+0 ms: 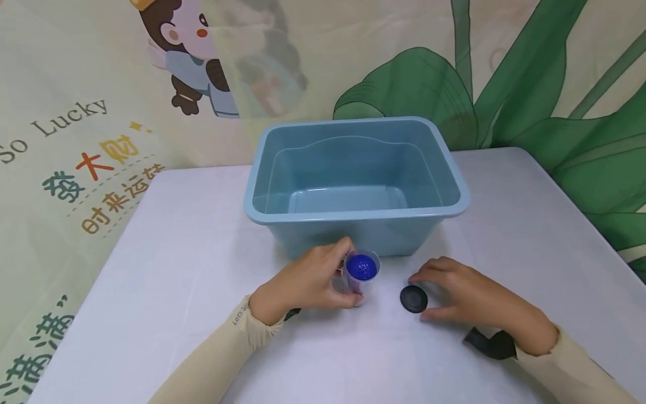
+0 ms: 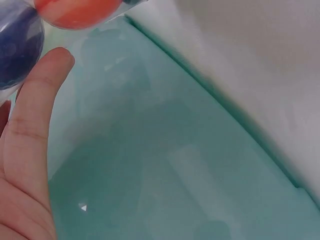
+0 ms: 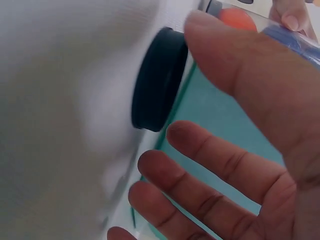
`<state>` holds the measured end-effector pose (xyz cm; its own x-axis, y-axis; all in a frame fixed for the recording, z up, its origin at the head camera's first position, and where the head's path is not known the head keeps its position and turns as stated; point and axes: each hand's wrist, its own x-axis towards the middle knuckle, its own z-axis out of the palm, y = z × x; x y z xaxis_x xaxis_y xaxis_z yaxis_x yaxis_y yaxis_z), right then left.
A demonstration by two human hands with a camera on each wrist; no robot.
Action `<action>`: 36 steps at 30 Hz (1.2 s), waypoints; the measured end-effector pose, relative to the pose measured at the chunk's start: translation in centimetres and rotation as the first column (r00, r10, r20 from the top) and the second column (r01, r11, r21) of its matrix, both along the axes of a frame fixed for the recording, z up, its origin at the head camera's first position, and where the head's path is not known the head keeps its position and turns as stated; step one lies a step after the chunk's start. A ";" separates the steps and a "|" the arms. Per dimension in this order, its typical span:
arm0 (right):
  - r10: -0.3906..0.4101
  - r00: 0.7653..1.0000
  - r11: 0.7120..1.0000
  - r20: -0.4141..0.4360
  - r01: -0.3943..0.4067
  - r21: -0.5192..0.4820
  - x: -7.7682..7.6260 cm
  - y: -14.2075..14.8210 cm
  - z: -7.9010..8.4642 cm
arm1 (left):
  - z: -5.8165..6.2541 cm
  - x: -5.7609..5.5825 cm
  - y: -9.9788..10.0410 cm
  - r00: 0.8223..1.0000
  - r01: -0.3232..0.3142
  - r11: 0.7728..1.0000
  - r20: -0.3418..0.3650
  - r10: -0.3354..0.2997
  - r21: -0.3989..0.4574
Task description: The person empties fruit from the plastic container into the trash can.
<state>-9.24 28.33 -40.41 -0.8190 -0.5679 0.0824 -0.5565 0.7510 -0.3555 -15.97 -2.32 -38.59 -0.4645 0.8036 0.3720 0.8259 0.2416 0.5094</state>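
My left hand [image 1: 313,278] grips a clear plastic tube [image 1: 355,287] that stands in front of the blue bin. A blue ball [image 1: 362,267] shows at the tube's uncovered top. Through the clear wall, the left wrist view shows a dark blue ball [image 2: 19,45] and an orange ball [image 2: 80,10]. To the right lies a round black lid [image 1: 414,299] on the table. My right hand [image 1: 461,294] is around the lid with thumb and fingers spread. In the right wrist view, the thumb overlaps the lid's edge [image 3: 157,82]; whether it touches, I cannot tell.
A light blue plastic bin [image 1: 358,215] stands behind both hands, near the back of the table. White cloth covers the table [image 1: 202,252]. A printed curtain [image 1: 404,84] with leaves and a cartoon figure hangs behind it.
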 end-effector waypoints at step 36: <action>-0.018 0.989 0.999 -0.145 0.026 0.047 0.1 -0.9 0.7 | -0.4 -0.3 -0.3 0.994 -0.023 0.999 0.102 0.025 -0.022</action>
